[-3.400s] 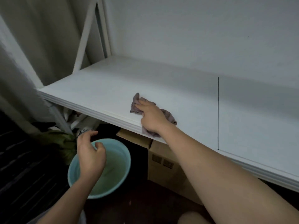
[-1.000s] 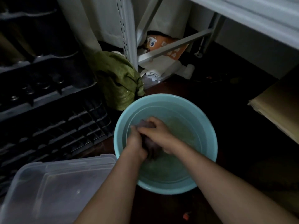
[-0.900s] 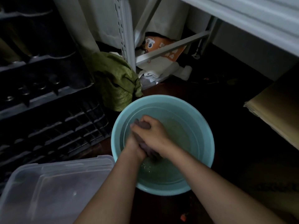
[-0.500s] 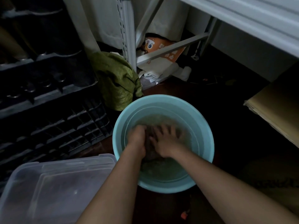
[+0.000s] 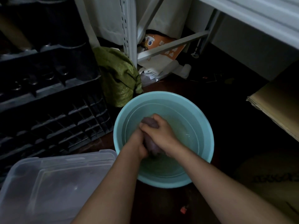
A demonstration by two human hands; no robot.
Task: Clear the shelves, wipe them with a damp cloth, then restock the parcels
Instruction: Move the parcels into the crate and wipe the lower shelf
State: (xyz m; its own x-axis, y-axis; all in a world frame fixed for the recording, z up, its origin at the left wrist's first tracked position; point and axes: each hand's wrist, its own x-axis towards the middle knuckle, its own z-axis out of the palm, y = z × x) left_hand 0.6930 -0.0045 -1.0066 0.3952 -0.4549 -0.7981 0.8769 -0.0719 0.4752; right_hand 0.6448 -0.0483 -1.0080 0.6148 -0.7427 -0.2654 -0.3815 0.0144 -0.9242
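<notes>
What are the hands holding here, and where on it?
Both grip the cloth over the basin: right hand round its upper part, left hand round its lower.

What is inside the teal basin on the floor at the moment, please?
Water fills the basin, and both hands, left and right, grip the cloth over it. The hands hide most of the cloth.

hands: 2 — left hand [image 5: 137,141], right hand [image 5: 160,135]
cloth [image 5: 149,124]: 1
basin [image 5: 205,126]: 1
clear lidded bin [image 5: 48,183]: 1
black crate [image 5: 48,110]: 1
green bag [image 5: 119,78]: 1
</notes>
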